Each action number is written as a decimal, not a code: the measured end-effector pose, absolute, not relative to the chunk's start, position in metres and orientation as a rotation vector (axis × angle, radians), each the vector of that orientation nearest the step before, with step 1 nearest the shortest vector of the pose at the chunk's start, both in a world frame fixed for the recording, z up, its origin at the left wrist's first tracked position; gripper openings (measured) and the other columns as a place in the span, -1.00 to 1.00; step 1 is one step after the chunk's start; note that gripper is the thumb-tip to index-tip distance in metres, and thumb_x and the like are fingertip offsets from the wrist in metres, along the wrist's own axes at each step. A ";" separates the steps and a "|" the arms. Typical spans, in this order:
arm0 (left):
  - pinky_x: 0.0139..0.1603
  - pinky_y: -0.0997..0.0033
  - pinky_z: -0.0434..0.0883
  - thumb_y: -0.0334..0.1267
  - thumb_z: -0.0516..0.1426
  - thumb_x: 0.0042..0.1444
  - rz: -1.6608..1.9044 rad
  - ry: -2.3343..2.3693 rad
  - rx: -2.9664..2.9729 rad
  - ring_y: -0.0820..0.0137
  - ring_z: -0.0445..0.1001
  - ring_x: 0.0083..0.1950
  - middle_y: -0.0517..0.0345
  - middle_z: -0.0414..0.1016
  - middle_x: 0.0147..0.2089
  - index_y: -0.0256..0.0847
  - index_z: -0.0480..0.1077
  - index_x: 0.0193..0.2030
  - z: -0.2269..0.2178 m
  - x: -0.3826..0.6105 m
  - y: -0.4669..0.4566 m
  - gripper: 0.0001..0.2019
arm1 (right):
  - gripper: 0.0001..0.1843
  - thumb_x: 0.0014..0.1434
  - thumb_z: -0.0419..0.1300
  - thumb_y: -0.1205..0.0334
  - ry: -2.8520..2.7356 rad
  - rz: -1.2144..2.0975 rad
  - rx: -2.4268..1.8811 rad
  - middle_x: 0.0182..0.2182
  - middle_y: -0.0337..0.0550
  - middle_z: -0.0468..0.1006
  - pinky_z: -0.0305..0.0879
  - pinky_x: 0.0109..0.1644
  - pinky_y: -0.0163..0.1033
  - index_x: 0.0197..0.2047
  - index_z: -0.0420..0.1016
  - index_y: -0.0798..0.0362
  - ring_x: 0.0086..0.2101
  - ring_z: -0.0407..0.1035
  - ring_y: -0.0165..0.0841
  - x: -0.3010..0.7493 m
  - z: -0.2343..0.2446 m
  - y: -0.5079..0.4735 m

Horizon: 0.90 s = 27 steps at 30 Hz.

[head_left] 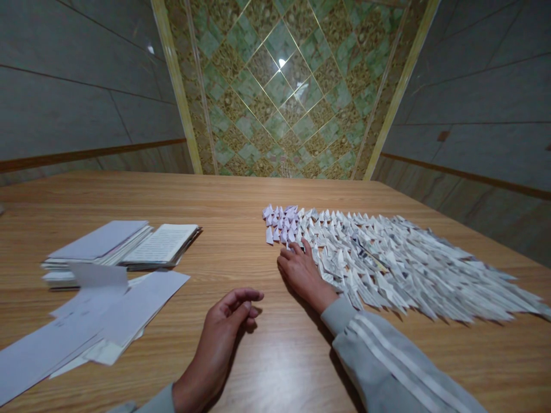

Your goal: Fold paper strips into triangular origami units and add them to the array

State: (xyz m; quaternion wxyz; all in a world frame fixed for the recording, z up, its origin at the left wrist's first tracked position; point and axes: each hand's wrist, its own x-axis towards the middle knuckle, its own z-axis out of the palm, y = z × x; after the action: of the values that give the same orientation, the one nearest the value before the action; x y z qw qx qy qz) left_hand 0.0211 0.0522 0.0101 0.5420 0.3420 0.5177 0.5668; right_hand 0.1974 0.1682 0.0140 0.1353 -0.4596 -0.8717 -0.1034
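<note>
My right hand (299, 272) reaches palm down to the near left edge of a large array of folded paper pieces (370, 264). Its fingers are apart, their tips touching or just over the pieces beside a small pale lilac group (282, 221); no held piece can be made out. Most of the folded pieces are white and grey with print, pointed at the top, standing in close rows. Over the bare wood to the left, my left hand (228, 321) is loosely curved, thumb near the index finger, with nothing visible in it.
On the left of the wooden table (224, 229) lie a stack of pale paper (99, 241) and a stack of printed sheets (163, 244). Loose paper strips (94, 321), one folded upward, spread in front of them. A patterned tile wall (284, 115) rises beyond the far edge.
</note>
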 end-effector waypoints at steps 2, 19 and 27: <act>-0.40 0.46 0.37 -0.21 0.35 -0.12 1.349 1.230 0.809 0.39 0.44 -0.43 0.09 0.55 -0.44 -0.29 0.61 -0.29 0.010 0.021 0.052 -0.76 | -0.75 0.38 0.09 0.40 -2.512 -0.293 -1.354 -0.14 -0.05 0.63 -0.24 0.39 0.17 -0.20 0.61 0.04 0.11 0.28 -0.12 0.199 0.013 0.170; -0.40 0.45 0.38 -0.22 0.35 -0.10 1.352 1.220 0.808 0.38 0.46 -0.43 0.03 0.59 -0.38 -0.29 0.60 -0.28 0.007 0.020 0.053 -0.77 | -0.60 0.28 0.06 0.50 -2.204 -0.210 -1.590 -0.13 0.00 0.66 -0.06 0.18 0.11 0.05 0.60 0.03 -0.03 0.34 -0.09 0.230 0.044 0.179; -0.40 0.45 0.39 -0.22 0.34 -0.11 1.344 1.227 0.826 0.39 0.45 -0.43 0.04 0.59 -0.39 -0.29 0.59 -0.30 0.010 0.021 0.051 -0.77 | -0.73 0.31 0.13 0.37 -2.469 -0.260 -1.477 -0.08 0.05 0.60 -0.06 0.25 0.09 -0.22 0.69 0.02 0.04 0.28 -0.06 0.192 0.036 0.158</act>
State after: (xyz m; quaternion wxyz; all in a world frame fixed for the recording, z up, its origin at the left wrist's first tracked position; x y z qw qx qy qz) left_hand 0.0208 0.0508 0.0100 0.5408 0.3477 0.5166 0.5655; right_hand 0.1922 0.1583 0.0360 0.1260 -0.5072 -0.8479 -0.0891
